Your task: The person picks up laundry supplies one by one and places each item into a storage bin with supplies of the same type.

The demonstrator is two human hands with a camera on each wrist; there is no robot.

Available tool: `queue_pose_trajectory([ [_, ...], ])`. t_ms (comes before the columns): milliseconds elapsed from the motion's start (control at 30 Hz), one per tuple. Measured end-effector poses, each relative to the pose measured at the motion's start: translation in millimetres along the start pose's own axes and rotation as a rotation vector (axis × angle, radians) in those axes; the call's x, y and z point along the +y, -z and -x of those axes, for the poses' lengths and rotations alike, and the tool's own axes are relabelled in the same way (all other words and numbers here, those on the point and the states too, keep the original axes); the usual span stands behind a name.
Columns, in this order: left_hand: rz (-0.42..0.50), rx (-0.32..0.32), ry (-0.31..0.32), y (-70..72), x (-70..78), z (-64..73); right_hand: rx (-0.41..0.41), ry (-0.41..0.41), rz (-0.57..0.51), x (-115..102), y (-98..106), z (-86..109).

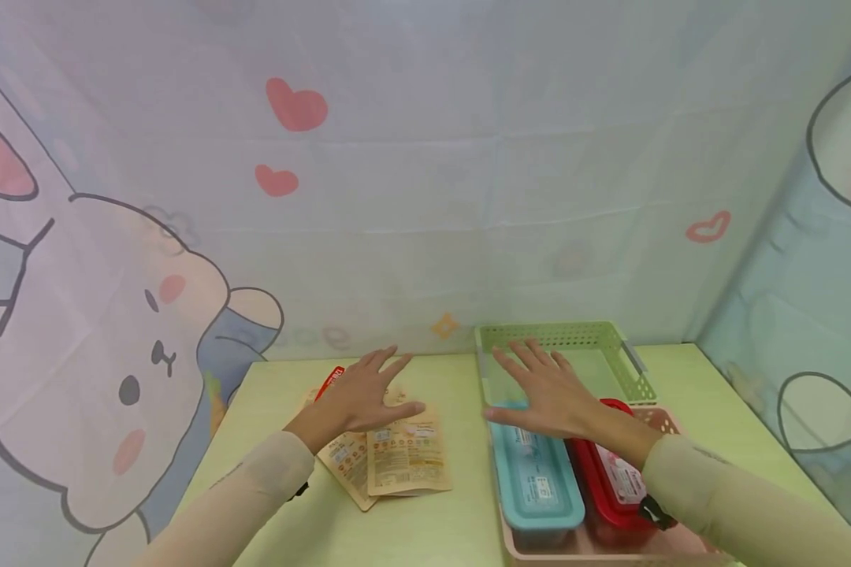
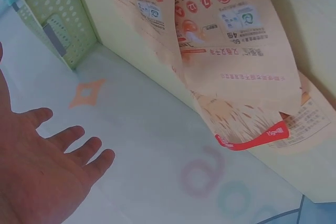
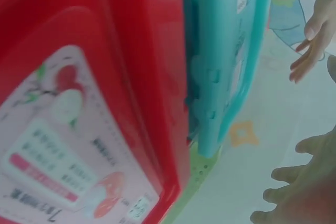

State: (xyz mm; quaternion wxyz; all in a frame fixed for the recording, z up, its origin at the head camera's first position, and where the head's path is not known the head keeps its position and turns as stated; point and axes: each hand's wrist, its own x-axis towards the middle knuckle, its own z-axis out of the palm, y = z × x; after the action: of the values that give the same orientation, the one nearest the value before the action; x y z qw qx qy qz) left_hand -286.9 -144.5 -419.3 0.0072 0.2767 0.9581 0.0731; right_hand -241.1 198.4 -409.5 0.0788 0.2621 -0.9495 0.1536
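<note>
My left hand [image 1: 364, 395] hovers with spread fingers over several flat beige packets [image 1: 410, 461] with printed labels; one has a red strip at its end. In the left wrist view the packets [image 2: 231, 51] lie apart from the hand [image 2: 47, 166]. My right hand [image 1: 542, 390] is held with fingers spread above a light blue lidded box [image 1: 539, 480] and a red lidded box [image 1: 613, 480]. Both boxes sit side by side in a pink basket [image 1: 574, 557]. Up close in the right wrist view are the red lid [image 3: 121, 51] and the blue lid [image 3: 226, 66]. Neither hand holds anything.
Behind the pink basket stands a green perforated basket [image 1: 553, 335] with grey handles. Everything rests on a pale yellow-green table [image 1: 468, 528]. A cloth backdrop [image 1: 425, 197] printed with cartoon rabbits and hearts rises behind the table and along its sides.
</note>
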Motion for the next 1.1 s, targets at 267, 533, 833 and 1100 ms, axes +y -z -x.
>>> queue_pose_trajectory([
  [267,0.008,-0.001,0.045,-3.4,-6.7,0.4,-0.045,0.015,-0.006,-8.8,-1.1,-12.5],
  [533,-0.093,0.030,0.106,-8.7,-14.7,2.3,-0.006,0.026,-0.038,-19.7,4.5,-32.0],
  [833,-0.127,-0.039,0.173,-14.5,-17.3,4.4,-0.061,0.025,-0.142,-37.3,5.9,-50.9],
  [1100,-0.029,-0.053,0.214,-19.1,-16.9,2.6,-0.116,-0.060,-0.248,-44.6,-0.4,-70.7],
])
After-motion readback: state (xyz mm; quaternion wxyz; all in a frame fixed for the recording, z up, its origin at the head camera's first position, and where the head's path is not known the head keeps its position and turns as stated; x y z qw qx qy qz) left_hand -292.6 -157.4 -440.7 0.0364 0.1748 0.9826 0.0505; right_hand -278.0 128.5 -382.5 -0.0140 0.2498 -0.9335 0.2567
